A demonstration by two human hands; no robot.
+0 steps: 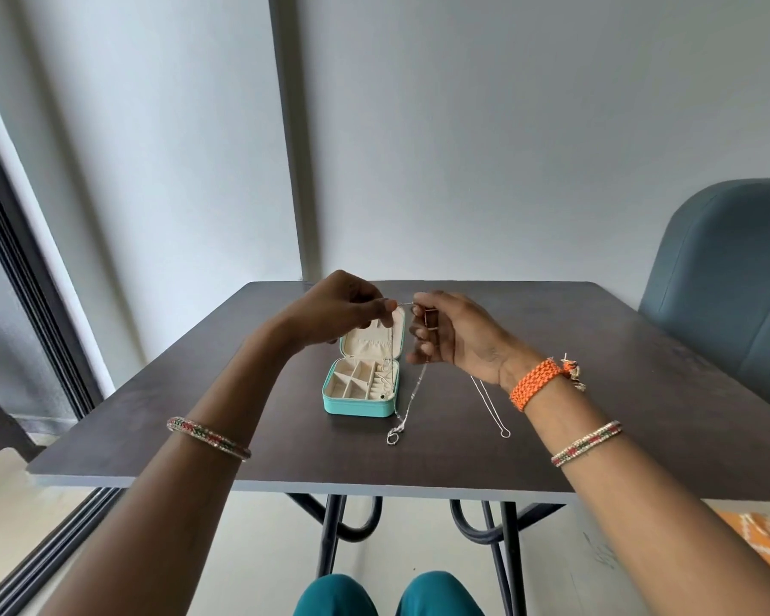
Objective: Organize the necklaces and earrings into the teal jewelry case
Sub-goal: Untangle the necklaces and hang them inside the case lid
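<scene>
The teal jewelry case (pixel 357 405) lies open on the dark table (pixel 419 455), its cream lid upright and its divided tray showing small pieces. Above the lid, my left hand (pixel 345 311) and my right hand (pixel 452 333) each pinch an end of a thin silver necklace stretched between them. From my right hand a silver chain (pixel 412 395) hangs down, its clasp end (pixel 393 435) reaching the table beside the case. A second thin chain (pixel 490 406) trails below my right wrist to the tabletop.
A grey-blue chair (pixel 725 282) stands at the table's right side. A plain wall is behind the table, a dark window frame (pixel 23 277) at the left. My knees in teal trousers show below the table's near edge.
</scene>
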